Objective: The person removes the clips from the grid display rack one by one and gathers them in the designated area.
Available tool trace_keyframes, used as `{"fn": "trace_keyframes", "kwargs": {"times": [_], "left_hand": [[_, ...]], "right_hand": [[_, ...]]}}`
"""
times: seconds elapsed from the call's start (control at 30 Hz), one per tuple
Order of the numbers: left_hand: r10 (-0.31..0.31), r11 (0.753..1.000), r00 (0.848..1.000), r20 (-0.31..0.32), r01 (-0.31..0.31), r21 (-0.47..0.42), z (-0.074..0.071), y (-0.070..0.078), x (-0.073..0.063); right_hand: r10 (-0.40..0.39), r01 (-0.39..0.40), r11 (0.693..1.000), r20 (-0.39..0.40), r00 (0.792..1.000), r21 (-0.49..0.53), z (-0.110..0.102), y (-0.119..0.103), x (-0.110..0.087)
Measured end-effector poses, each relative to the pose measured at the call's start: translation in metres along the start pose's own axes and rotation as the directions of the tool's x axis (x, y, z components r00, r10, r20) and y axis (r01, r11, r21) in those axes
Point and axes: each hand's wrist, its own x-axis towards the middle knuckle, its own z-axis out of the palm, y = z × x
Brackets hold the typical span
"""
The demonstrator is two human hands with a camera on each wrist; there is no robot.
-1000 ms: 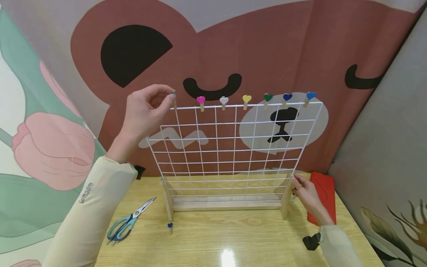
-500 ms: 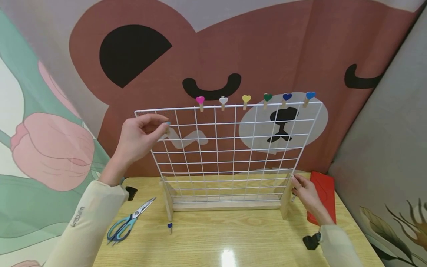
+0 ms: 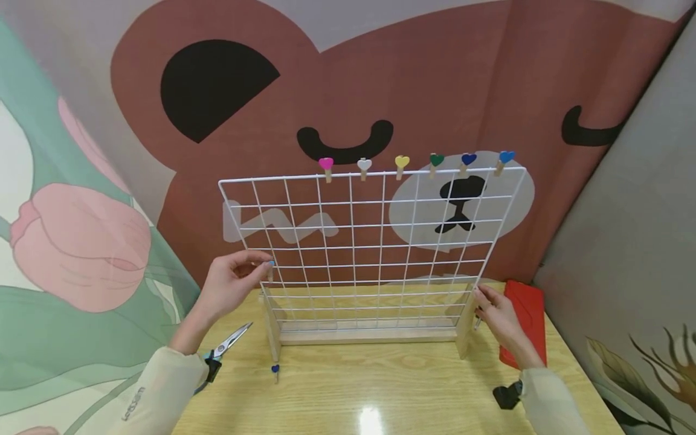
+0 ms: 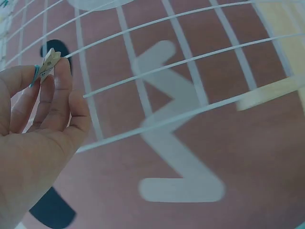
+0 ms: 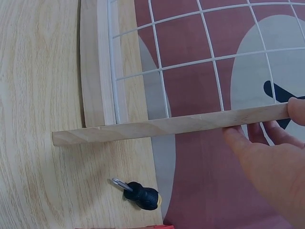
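My left hand [image 3: 228, 285] pinches a small wooden clothespin [image 4: 48, 66] with a light blue piece on it, in front of the left side of a white wire grid [image 3: 353, 225]. Along the grid's top bar stand several heart-topped clothespins, from a pink clothespin [image 3: 327, 169] to a bright blue clothespin [image 3: 503, 161]. At the lower right, my right hand [image 3: 502, 320] grips the top of the stand's wooden side piece [image 5: 190, 125], thumb and fingers on opposite sides. A dark blue heart clothespin [image 3: 275, 371] lies on the table before the stand's left foot.
Scissors [image 3: 231, 342] lie at the left, partly hidden by the left wrist. To the right are a red flat case [image 3: 531, 317] and a short black-handled screwdriver [image 5: 141, 195]. A patterned curtain [image 3: 424, 78] hangs behind the wooden table [image 3: 321, 393].
The left hand has taken the light blue clothespin off the grid's top bar and brought it down along the left side. The right hand keeps its place.
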Motion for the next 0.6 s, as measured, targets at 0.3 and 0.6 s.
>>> {"fn": "trace_keyframes", "kwargs": {"times": [0.3, 0.6], "left_hand": [[-0.115, 0.993, 0.993, -0.018, 0.115, -0.036, 0.015, -0.016, -0.026], [-0.270, 0.951, 0.963, -0.009, 0.265, -0.159, 0.041, -0.095, -0.058]], "right_hand": [[0.001, -0.001, 1.000, -0.007, 1.000, -0.025, -0.002, -0.001, 0.002], [0.019, -0.019, 1.000, 0.004, 1.000, -0.006, 0.000, 0.000, 0.001]]}}
